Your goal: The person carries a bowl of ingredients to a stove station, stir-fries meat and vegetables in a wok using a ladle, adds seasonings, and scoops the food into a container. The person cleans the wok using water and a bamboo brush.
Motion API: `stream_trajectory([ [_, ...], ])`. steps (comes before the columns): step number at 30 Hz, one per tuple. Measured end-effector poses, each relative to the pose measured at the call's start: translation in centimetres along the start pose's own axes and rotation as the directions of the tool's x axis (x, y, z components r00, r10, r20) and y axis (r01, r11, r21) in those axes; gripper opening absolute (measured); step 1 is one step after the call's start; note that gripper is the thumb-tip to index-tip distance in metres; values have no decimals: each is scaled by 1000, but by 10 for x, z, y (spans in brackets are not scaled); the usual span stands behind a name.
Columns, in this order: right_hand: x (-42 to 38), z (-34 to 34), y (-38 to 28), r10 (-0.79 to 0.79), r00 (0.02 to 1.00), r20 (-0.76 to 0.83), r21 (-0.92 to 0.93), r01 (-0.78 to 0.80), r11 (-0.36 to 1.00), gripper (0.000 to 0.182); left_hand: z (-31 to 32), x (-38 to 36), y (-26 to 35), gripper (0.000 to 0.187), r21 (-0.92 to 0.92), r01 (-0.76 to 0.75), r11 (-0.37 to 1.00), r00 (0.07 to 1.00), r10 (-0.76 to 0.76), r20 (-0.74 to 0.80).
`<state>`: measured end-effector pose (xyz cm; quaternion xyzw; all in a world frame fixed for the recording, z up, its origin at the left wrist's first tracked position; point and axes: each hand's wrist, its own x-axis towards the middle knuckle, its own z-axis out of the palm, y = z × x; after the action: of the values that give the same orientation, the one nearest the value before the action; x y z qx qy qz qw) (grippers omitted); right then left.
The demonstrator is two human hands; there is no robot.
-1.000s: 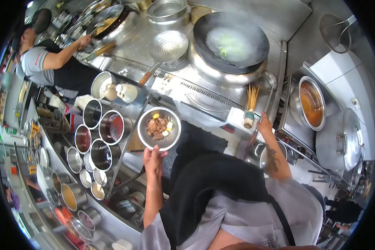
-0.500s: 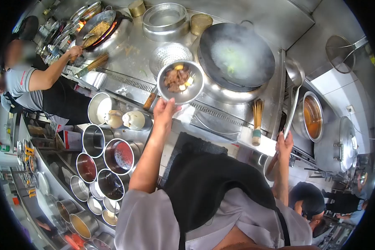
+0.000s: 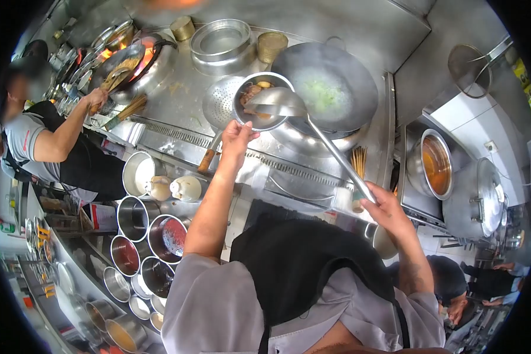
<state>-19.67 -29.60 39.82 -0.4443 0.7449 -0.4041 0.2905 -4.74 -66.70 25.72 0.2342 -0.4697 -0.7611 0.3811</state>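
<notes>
My left hand grips the near rim of a metal bowl with brown meat pieces and yellowish chunks in it. Closed round the handle of a long metal ladle is my right hand. The ladle's head lies over the bowl and hides part of the food. Just right of the bowl, a large dark wok holds steaming, pale liquid with something green in it. A perforated strainer with a wooden handle rests on the stove to the bowl's left.
At the left, a co-worker stirs food in a flaming wok. Several sauce pots and two bottles stand at lower left. A bamboo brush is near my right hand. A bowl of orange liquid sits at right.
The ladle has swung from the right side of the stove to over the bowl, with my right hand moving left. The co-worker's wok is now tilted up.
</notes>
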Motion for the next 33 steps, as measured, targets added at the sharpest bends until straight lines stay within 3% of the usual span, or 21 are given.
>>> stream_trajectory([
  [4, 8, -8, -9, 34, 999, 27, -51, -33, 998, 39, 1, 1, 3, 11, 27, -26, 999, 999, 25, 27],
  [7, 13, -14, -20, 47, 998, 45, -203, -37, 979, 39, -2, 3, 1, 8, 79, -70, 994, 996, 65, 59],
  [17, 21, -27, -37, 74, 991, 109, -272, -42, 961, 39, -9, 1, -5, 12, 137, -96, 986, 992, 82, 98],
  [25, 19, -31, -44, -35, 997, 71, -340, 58, 939, 41, -3, 8, 14, 18, 225, -241, 944, 967, 215, 136],
  [33, 13, -37, -57, -114, 993, 26, -362, 115, 925, 41, 19, 14, 46, 18, 183, -336, 924, 937, 307, 169],
])
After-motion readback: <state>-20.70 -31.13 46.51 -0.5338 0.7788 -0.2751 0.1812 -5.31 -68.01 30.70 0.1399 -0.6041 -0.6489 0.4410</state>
